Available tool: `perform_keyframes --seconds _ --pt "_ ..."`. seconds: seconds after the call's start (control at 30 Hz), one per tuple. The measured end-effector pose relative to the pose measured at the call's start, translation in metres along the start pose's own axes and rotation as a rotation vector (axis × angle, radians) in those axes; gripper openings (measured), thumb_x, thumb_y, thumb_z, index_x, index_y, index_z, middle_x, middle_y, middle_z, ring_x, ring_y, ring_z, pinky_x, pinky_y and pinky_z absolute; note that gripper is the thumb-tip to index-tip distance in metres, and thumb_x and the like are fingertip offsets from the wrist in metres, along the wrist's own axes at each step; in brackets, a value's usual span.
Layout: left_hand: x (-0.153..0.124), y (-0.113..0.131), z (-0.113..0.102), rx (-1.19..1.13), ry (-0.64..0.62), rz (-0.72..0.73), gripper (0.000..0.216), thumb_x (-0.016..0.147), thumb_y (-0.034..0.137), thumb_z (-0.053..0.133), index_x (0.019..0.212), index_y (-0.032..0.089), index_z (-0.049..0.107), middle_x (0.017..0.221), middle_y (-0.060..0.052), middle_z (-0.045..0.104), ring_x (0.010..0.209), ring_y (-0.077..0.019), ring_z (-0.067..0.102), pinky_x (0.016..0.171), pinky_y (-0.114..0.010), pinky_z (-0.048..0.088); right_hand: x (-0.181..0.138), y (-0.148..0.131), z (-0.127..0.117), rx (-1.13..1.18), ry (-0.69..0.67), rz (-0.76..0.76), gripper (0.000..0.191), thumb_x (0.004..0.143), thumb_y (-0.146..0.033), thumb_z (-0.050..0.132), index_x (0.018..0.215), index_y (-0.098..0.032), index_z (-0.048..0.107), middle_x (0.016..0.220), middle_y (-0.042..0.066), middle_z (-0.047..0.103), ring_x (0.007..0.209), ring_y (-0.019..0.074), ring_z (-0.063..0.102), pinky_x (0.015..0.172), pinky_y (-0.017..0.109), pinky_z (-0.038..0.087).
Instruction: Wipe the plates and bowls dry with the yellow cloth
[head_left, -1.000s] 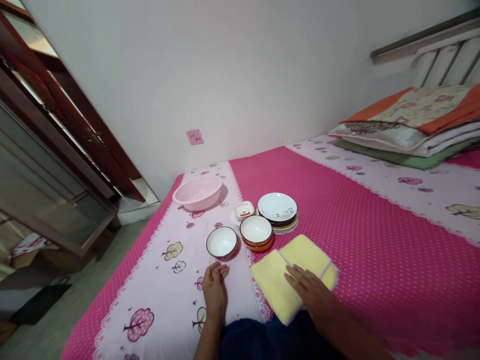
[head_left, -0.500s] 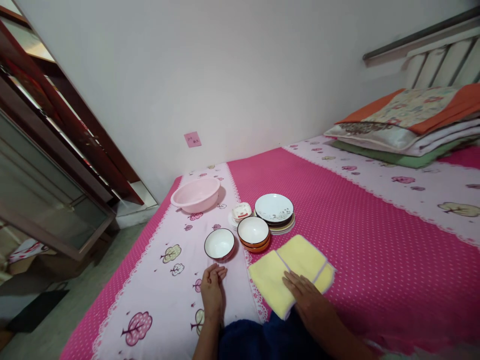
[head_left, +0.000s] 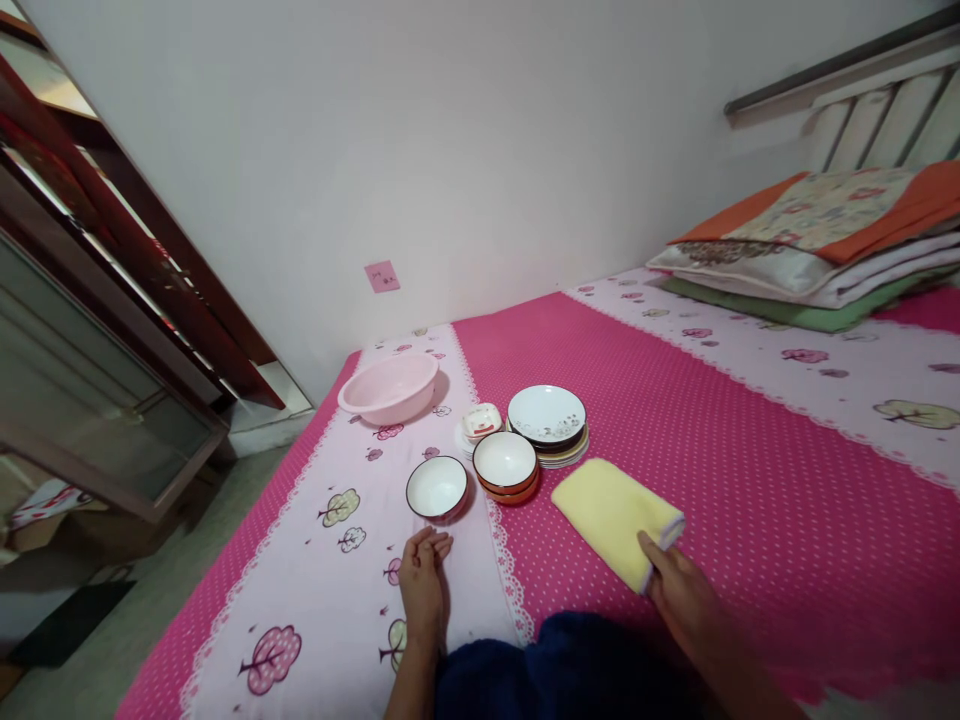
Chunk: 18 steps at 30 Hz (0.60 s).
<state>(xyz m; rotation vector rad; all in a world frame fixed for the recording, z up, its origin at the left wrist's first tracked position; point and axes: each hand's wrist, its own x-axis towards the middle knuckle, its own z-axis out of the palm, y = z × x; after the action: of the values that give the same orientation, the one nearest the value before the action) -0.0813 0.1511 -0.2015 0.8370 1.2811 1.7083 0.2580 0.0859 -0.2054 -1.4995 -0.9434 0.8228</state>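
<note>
A yellow cloth [head_left: 611,513] lies folded in half on the pink bedsheet [head_left: 750,480]. My right hand [head_left: 684,603] pinches its near right corner, fingers closed on the fabric. My left hand [head_left: 422,583] rests on the sheet with fingers curled loosely together and nothing in it, just in front of a white bowl with a dark rim [head_left: 436,489]. Beside that bowl stands a stack of orange-sided bowls [head_left: 506,466]. Behind are a stack of plates [head_left: 548,420] and a small white dish [head_left: 481,422].
A pink plastic basin [head_left: 388,386] sits near the bed's far left corner. Folded quilts and a pillow [head_left: 817,245] are piled at the back right by the headboard. A dark wooden door frame [head_left: 112,260] stands left of the bed, with floor below.
The yellow cloth, spread open in two halves before, has been folded over to the right. My right hand moved from the cloth's middle to its near right corner. My left hand stayed put.
</note>
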Motion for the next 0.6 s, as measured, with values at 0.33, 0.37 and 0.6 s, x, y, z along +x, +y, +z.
perform_keyframes --seconds 0.33,0.37,0.6 --pt "0.0 0.001 -0.001 0.017 -0.01 -0.001 0.031 0.085 0.038 0.067 0.106 0.014 0.065 0.093 -0.012 0.077 0.087 -0.0229 0.076 0.09 -0.042 0.06 0.02 -0.022 -0.062 -0.099 0.236 0.1 0.085 0.083 -0.065 0.052 0.146 -0.008 0.046 0.135 0.026 0.065 0.121 0.042 0.066 0.102 0.058 0.055" --pt "-0.001 0.001 -0.001 0.02 -0.011 -0.001 0.032 0.085 0.038 0.067 0.106 0.014 0.065 0.093 -0.012 0.077 0.087 -0.023 0.076 0.09 -0.042 0.06 0.021 -0.03 -0.067 -0.146 0.283 0.054 0.088 0.084 -0.064 0.052 0.151 -0.008 0.04 0.144 0.027 0.058 0.129 0.0439 0.06 0.108 0.062 0.048" --pt "-0.001 0.0 -0.001 0.02 -0.008 -0.001 0.034 0.084 0.039 0.068 0.106 0.014 0.065 0.093 -0.012 0.078 0.086 -0.023 0.076 0.088 -0.041 0.06 0.025 -0.078 -0.015 -0.503 0.115 -0.616 0.061 0.1 -0.043 0.042 0.154 -0.014 0.04 0.16 0.019 0.043 0.15 0.034 0.035 0.123 0.055 0.028"
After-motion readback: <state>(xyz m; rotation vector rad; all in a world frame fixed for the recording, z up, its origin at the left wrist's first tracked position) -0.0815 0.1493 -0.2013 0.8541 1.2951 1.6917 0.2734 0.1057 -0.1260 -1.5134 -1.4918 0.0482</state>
